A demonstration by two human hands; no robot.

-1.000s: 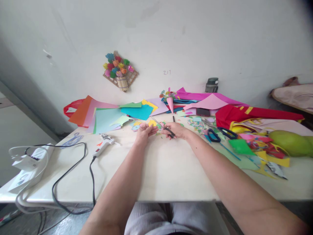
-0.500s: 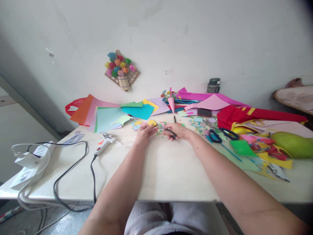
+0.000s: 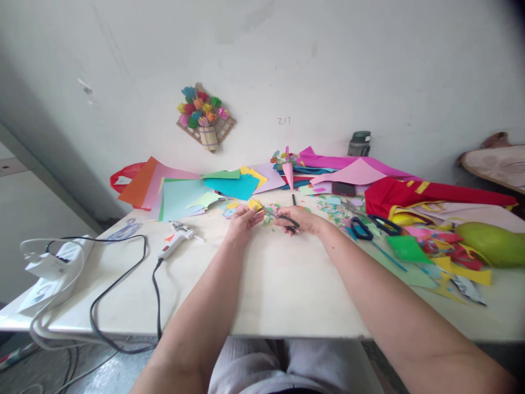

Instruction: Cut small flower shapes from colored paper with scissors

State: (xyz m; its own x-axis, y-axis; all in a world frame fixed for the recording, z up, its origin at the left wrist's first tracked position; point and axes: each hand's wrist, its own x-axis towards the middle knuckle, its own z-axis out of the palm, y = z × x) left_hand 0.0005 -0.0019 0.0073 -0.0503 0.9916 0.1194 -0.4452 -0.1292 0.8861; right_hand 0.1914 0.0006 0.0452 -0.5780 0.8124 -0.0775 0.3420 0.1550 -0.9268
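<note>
While I watch from afar through the head camera, I see the left hand [image 3: 246, 220] at the centre of the frame, fingertips pinched together on a small yellow paper piece [image 3: 255, 204]. Just right of it, the right hand [image 3: 304, 220] has its fingers curled around the black-handled scissors [image 3: 291, 221], whose blades point left and reach the paper; I cannot tell how wide they part. Coloured scraps [image 3: 332, 209] lie right of centre on the table [image 3: 295, 284], near the blue-handled scissors [image 3: 361, 229]. At left of centre I find the glue gun [image 3: 175, 244], its cord trailing toward the lower left.
</note>
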